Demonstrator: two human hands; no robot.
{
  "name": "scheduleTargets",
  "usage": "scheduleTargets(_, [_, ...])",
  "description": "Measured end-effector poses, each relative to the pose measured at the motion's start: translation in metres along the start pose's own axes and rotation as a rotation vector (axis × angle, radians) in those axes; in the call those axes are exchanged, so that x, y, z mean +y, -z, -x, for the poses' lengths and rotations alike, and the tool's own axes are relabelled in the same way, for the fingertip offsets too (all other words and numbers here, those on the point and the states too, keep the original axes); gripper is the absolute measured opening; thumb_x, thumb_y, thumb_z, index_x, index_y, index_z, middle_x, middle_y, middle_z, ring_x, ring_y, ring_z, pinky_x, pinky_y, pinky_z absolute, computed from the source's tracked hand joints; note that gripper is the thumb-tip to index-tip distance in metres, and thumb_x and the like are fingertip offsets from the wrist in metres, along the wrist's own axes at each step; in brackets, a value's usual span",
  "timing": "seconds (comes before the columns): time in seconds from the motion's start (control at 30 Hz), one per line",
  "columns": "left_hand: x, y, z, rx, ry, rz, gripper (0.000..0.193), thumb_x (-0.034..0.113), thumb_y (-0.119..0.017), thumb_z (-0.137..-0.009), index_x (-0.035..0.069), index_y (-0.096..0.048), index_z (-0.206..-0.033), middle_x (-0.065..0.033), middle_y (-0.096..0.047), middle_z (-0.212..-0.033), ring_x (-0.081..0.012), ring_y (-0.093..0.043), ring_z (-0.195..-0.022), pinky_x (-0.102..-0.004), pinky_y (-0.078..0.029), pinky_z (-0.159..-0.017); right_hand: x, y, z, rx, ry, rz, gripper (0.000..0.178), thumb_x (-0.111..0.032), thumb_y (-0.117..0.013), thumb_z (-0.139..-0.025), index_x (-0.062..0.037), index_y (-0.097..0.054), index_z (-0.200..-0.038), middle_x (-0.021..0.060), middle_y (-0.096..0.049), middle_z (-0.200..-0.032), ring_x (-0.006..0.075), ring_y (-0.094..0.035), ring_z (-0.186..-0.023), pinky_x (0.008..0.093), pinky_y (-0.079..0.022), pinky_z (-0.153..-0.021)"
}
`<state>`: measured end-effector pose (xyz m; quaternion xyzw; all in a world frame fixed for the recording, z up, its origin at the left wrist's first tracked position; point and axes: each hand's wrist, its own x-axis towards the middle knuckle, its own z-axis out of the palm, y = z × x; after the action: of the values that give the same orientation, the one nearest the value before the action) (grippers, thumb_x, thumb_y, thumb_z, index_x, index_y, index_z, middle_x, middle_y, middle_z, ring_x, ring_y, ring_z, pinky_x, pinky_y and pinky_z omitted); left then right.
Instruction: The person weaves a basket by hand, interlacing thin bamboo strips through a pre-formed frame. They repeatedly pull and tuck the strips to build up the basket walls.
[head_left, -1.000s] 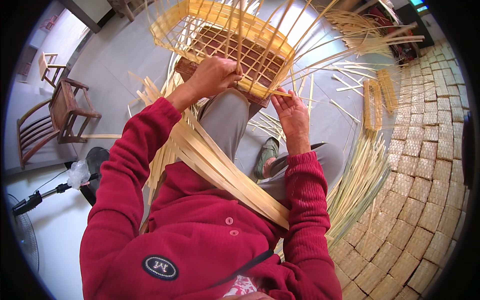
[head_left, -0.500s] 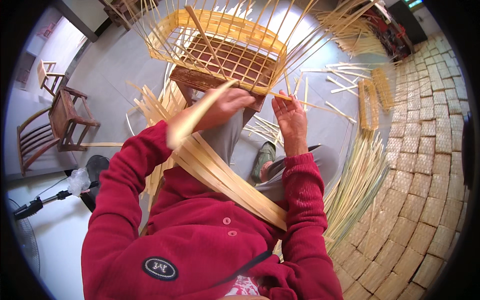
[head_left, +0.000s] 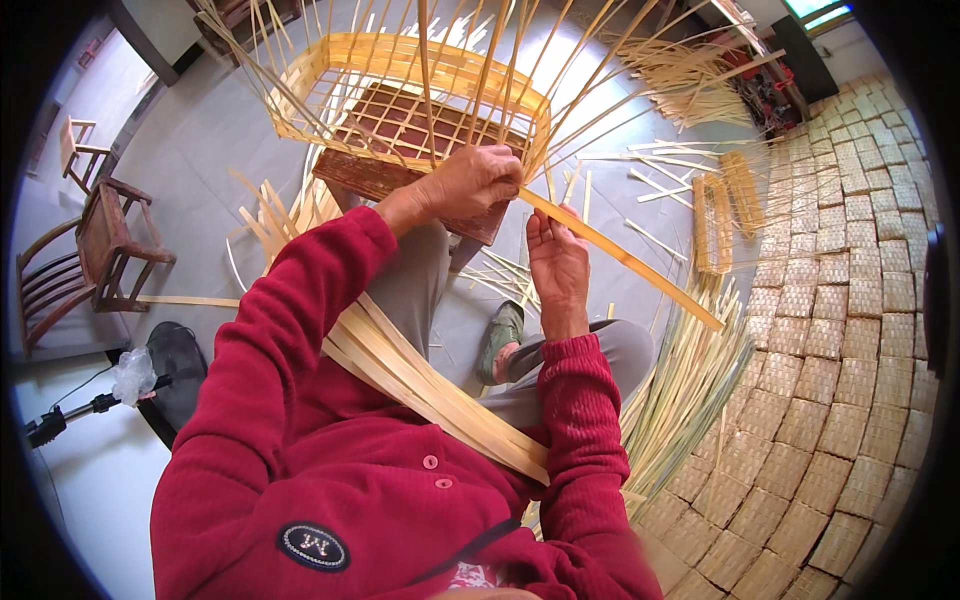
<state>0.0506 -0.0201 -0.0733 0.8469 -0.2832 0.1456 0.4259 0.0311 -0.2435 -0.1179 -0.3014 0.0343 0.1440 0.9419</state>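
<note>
A half-woven bamboo basket (head_left: 345,50) with upright stakes fanning out rests on a small brown wooden stool (head_left: 360,172). From its near right corner, a flat yellow bamboo strip (head_left: 640,258) slants down to the right. At that corner my left hand (head_left: 470,183) is closed, its fingertips pinching the strip close to the basket. My right hand (head_left: 558,262) lies under the strip a little farther along, with its fingertips and thumb gripping it. Across my lap is a bundle of pale bamboo strips (head_left: 430,390).
Long thin splints (head_left: 690,370) lie in a pile on the floor to my right. Beyond them are two narrow woven frames (head_left: 712,225) and rows of stacked woven pieces (head_left: 830,350). A wooden chair (head_left: 110,240) and a black fan (head_left: 180,375) stand at left.
My left hand has shifted right to the basket's corner. The blurred strip over my left forearm is gone from there, and a broad strip now extends past my right hand. The view has shifted slightly.
</note>
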Motion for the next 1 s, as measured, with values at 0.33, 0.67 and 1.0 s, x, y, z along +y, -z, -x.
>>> scheduleTargets(0.33, [-0.005, 0.017, -0.011, -0.145, 0.01, 0.186, 0.007, 0.01, -0.067, -0.094, 0.003, -0.065, -0.094, -0.0117, -0.062, -0.089, -0.0311, -0.063, -0.086, -0.0405, -0.05, -0.08, -0.021, -0.063, -0.026, -0.202, 0.165, 0.855, 0.05, -0.013, -0.069, -0.098, -0.0048, -0.054, -0.145, -0.005, -0.057, -0.081, 0.0013, -0.052, -0.063, 0.0202, -0.051, -0.056])
scheduleTargets(0.67, [-0.014, 0.018, -0.013, -0.16, 0.002, 0.213, 0.01, 0.012, -0.066, -0.095, 0.002, -0.064, -0.096, -0.0103, -0.062, -0.092, -0.0255, -0.062, -0.089, -0.0359, -0.049, -0.081, -0.015, -0.054, -0.035, -0.116, 0.486, 1.037, 0.017, -0.017, -0.069, -0.099, -0.0012, -0.065, -0.097, 0.0005, -0.059, -0.088, 0.0074, -0.057, -0.079, 0.0231, -0.049, -0.07])
scheduleTargets(1.0, [0.004, -0.027, -0.016, 0.11, 0.314, -0.363, 0.016, 0.013, -0.068, -0.086, 0.006, -0.066, -0.1, -0.0134, -0.066, -0.094, -0.0375, -0.067, -0.09, -0.0451, -0.054, -0.077, 0.01, -0.065, -0.004, 0.037, 0.26, 0.637, 0.02, -0.014, -0.063, -0.102, -0.0003, -0.057, -0.114, 0.011, -0.068, -0.107, 0.0187, -0.067, -0.099, 0.0322, -0.056, -0.095])
